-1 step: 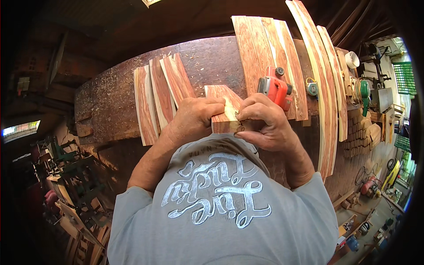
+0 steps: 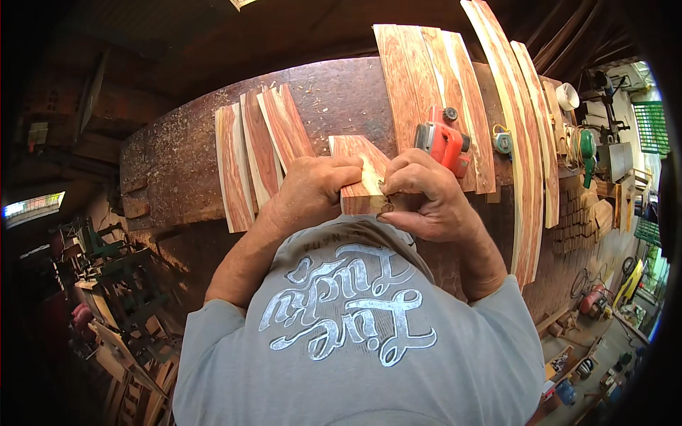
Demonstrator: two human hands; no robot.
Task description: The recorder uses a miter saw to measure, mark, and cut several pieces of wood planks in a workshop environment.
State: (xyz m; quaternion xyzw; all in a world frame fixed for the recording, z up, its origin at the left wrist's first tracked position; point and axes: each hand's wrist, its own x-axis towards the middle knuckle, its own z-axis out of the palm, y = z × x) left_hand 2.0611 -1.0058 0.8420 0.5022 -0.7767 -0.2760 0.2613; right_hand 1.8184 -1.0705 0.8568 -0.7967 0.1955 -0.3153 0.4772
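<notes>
A short block of red-and-cream striped wood (image 2: 357, 172) lies at the near edge of the dark workbench (image 2: 177, 163), close to my chest. My left hand (image 2: 312, 188) clasps its left side, fingers curled over the top. On the block's right side, my right hand (image 2: 426, 195) has thumb and fingers pinched at the near corner. Something small and dark (image 2: 384, 207) shows at those fingertips, and I cannot tell what it is. My grey shirt hides the bench edge below the block.
Three short striped slats (image 2: 259, 153) lie to the left of the block. Long striped boards (image 2: 426, 92) and curved strips (image 2: 522, 142) run along the right. A red electric planer (image 2: 444, 142) rests on the boards just beyond my right hand, with a small tape measure (image 2: 503, 140) nearby.
</notes>
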